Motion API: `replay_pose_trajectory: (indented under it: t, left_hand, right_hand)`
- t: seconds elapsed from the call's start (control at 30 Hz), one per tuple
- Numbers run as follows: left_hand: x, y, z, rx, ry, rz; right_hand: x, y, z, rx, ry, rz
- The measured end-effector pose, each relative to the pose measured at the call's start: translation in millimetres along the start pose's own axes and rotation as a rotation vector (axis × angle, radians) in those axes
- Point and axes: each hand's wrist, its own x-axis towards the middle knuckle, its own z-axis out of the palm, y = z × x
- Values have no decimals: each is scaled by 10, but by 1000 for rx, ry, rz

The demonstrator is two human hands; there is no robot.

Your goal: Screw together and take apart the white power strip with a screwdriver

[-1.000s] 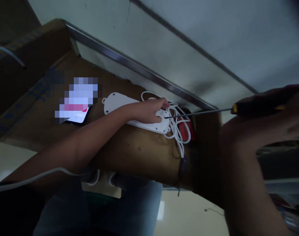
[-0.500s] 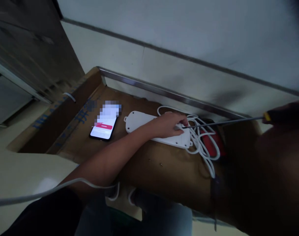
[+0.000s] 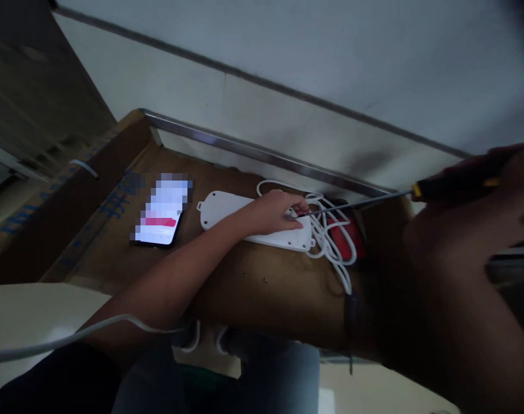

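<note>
A long white power strip (image 3: 227, 204) lies with its screw-holed back facing up on the cardboard; a mounting tab shows at each end. My left hand (image 3: 273, 214) rests across it near the right end. Its thumb and bent fingers close in around the screwdriver tip, and whatever they pinch there is hidden. At the right, my right hand (image 3: 455, 230) is wrapped round the black and yellow handle of a screwdriver (image 3: 357, 203), whose long shaft reaches leftward to the left fingers. Two small screws (image 3: 265, 280) lie on the cardboard in front of the strip.
A lit phone (image 3: 161, 213) lies to the left. White cable (image 3: 331, 253) is coiled at the right, over a red object (image 3: 348, 236). The cardboard tray (image 3: 72, 190) has a raised left side with a white tie, and a wall stands behind. My legs are below.
The whole view has shifted, so the tray and strip appear farther left. My right hand and the screwdriver handle have come further into view. The shaft still reaches my left fingers.
</note>
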Motion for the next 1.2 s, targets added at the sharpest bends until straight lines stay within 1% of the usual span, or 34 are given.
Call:
replay_pose_trajectory:
  t: [0.1,0.23,0.4,0.5,0.67,0.77,0.93,1.2]
  left_hand:
    - [2,-34,14,11,12,8]
    - [28,-96,67,20,61,12]
    - [56,-151,110,30,118,21]
    - [58,-155,113,27,123,36]
    - [51,-143,108,17,129,51]
    - [53,-147,109,35,131,45]
    - [68,-182,120,33,137,42]
    - [65,-190,120,48,136,50]
  right_hand:
    - [35,23,29,66,35,-1]
    - [13,-23,74,134,66,-16]
    - [-10,-58,75,141,60,25]
    - [-13,-75,78,142,77,30]
    - [-20,-102,105,126,69,21]
    - [-13,-111,113,113,94,26]
    - [-9,-161,138,99,119,78]
    - [-43,-246,188,77,58,128]
